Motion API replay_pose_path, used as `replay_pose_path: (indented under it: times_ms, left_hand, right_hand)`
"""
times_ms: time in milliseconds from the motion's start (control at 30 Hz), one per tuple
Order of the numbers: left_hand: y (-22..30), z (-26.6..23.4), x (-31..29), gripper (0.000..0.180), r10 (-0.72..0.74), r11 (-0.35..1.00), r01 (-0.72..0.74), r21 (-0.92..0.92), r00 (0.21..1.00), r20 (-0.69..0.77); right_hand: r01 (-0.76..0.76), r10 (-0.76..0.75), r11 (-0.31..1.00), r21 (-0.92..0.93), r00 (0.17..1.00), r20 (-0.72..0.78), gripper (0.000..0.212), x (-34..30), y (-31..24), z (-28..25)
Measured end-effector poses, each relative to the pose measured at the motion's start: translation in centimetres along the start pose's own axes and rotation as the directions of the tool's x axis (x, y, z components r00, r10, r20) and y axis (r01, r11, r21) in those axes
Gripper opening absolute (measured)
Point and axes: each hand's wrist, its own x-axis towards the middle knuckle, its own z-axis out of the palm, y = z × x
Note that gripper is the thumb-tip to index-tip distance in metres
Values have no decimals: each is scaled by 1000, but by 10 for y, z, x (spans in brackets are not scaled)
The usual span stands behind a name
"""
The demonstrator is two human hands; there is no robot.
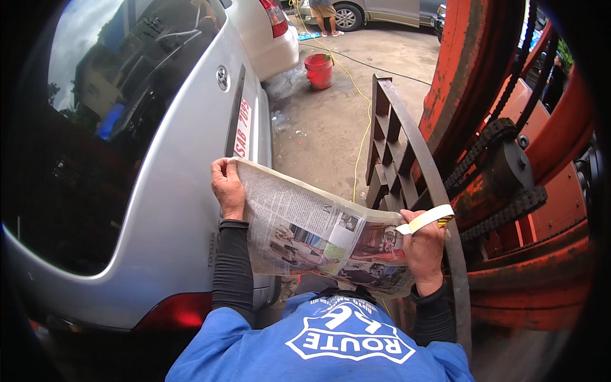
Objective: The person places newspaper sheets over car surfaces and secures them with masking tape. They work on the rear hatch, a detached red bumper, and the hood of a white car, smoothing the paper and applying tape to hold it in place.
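Observation:
A printed newspaper sheet (318, 235) is stretched between my hands, in front of my chest. My left hand (228, 189) pinches its upper left corner, close to the silver car's (184, 210) tailgate. At the sheet's right end, my right hand (425, 253) is closed around a roll of masking tape (428, 218) and the paper's edge. A pale strip, which looks like tape, runs along the sheet's top edge. The fingers of my right hand are partly hidden by the roll.
Right of me stands a dark metal grid frame (398, 146), beside orange machinery (503, 184) with chains. A red bucket (319, 71) sits on the concrete ahead, near a yellow hose (363, 95). A white car (270, 38) and a person's legs (327, 24) are farther off.

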Motion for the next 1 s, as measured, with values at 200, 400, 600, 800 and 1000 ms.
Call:
replay_pose_path:
  times_ms: [200, 400, 600, 800, 1000]
  left_hand:
    - [-20, 66, 63, 17, 84, 996, -76, 50, 978, -190]
    - [-48, 167, 162, 16, 78, 991, -99, -85, 972, -222]
    - [-49, 243, 279, 16, 114, 990, -127, -69, 980, -164]
    - [-91, 310, 375, 13, 70, 991, -84, -104, 988, -140]
    - [-198, 401, 448, 14, 37, 999, -41, -19, 986, -160]
  right_hand:
    - [-78, 36, 972, 221, 982, 188, 21, 94, 49, 122]
    - [-56, 16, 977, 204, 981, 193, 13, 222, 78, 237]
    - [-187, 150, 966, 180, 968, 202, 15, 381, 101, 323]
    - [-243, 251, 966, -90, 963, 102, 22, 549, 140, 426]
    - [-274, 286, 953, -129, 955, 84, 24, 668, 185, 543]
